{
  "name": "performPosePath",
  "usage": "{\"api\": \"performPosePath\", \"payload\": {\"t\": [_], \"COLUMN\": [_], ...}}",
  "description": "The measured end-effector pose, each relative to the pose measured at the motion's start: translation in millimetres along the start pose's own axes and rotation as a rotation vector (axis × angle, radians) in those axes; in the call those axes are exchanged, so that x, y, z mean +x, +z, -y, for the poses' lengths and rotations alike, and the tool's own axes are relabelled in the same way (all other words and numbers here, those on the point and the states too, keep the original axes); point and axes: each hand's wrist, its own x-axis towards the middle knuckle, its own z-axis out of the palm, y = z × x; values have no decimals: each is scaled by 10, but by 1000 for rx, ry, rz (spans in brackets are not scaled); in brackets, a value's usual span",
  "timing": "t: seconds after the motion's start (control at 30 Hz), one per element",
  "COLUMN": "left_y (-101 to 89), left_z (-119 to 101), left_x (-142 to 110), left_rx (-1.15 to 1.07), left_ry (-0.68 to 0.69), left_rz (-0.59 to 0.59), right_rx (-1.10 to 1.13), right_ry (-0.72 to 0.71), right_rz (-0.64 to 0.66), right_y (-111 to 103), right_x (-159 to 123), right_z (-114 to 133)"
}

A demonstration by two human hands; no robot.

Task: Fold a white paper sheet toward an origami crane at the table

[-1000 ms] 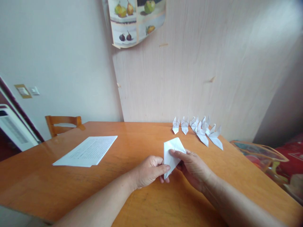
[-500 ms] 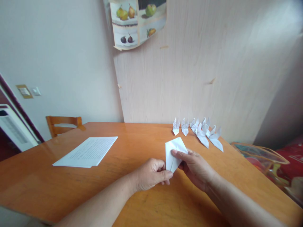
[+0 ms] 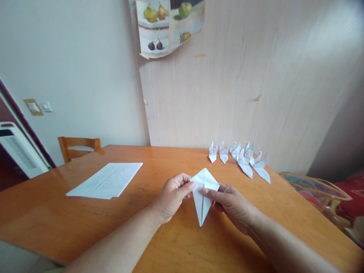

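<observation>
A white sheet of paper [image 3: 202, 206], folded into a kite shape with a slit down its middle, is held above the table between both hands. Its long point hangs toward me and the short point faces away. My left hand [image 3: 175, 197] pinches the left corner between thumb and fingers. On the other side, my right hand [image 3: 231, 203] grips the right edge, thumb lying on the front near the slit and fingers mostly hidden behind. Several folded paper cranes [image 3: 244, 163] stand on the table beyond my right hand.
A stack of printed sheets [image 3: 106, 181] lies on the left of the wooden table [image 3: 159, 250]. A wooden chair [image 3: 79, 143] stands past the far left edge. Behind rises a panel with a fruit poster [image 3: 170, 28]. Beyond the right edge are an orange-rimmed mesh item [image 3: 318, 187] and red cloth.
My left hand has shifted from the paper's lower point up to its left corner. The paper has turned, so its long point now hangs straight down. My right hand still holds its right side.
</observation>
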Motion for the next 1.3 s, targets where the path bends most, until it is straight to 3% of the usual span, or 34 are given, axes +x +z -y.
{"api": "performPosePath", "payload": {"t": [0.3, 0.53, 0.7, 0.8, 0.93, 1.07, 1.3], "left_y": [-35, -39, -30, -25, -23, -41, -70], "left_z": [9, -15, -54, -44, 49, 154, 175], "left_x": [38, 29, 7, 3, 25, 40, 14], "left_rx": [-79, -117, -26, 141, 407, 611, 883], "left_ry": [-32, -29, 41, 103, 193, 245, 286], "left_rz": [-98, -78, -86, -82, -87, -10, 233], "right_rx": [-5, -91, -182, -340, -822, -1138, -1295], "right_ry": [26, -1, -100, -204, -458, -560, -364], "right_rz": [95, 21, -91, -196, -364, -246, 5], "right_y": [-8, 17, -47, -124, -212, -215, -212], "right_x": [-14, -19, 19, 63, 75, 29, 3], "right_z": [-8, 41, -19, -80, -90, -28, -84]}}
